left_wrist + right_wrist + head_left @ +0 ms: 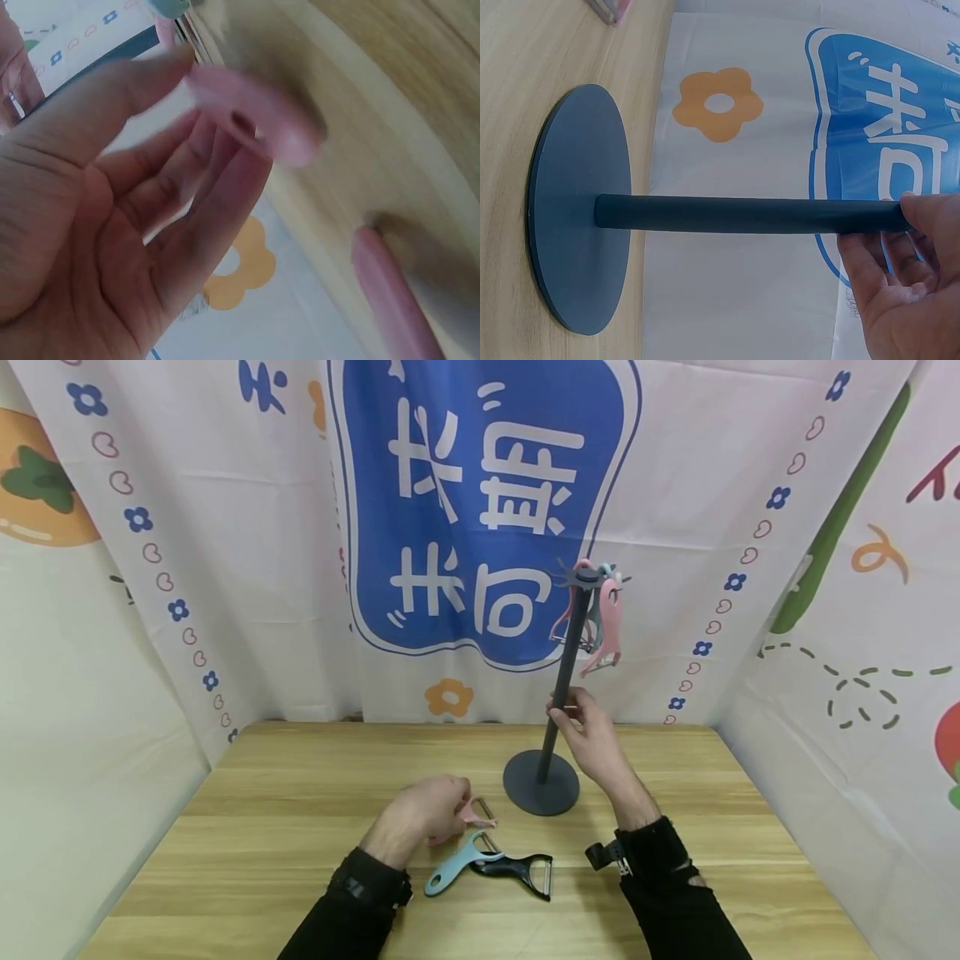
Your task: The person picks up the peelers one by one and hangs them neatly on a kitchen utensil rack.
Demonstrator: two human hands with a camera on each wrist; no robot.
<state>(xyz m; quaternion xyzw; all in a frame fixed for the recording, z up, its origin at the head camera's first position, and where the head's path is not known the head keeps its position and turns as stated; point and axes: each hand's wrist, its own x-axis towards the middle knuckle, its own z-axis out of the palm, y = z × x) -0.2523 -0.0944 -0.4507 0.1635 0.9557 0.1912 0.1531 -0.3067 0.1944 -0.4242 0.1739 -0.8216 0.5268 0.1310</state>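
Note:
In the left wrist view, my left hand [427, 814] pinches a pink peeler [285, 135] by its holed handle, thumb on one side and fingers on the other. Another pink handle [394, 296] lies on the wood below it. A pink peeler head with its blade [480, 812] shows just past the left fingers in the head view. My right hand [592, 739] holds the dark grey post of an upright stand [550, 735] about midway, thumb and fingers round it. Pink peelers [611, 618] and a grey-blue one hang from the hooks at its top.
A light blue peeler [453, 866] overlaps a black peeler [517, 870] on the wooden table [285, 827], nearer than the left hand. The stand's round base [525, 789] rests toward the table's back. Behind it hangs a printed white curtain [285, 635].

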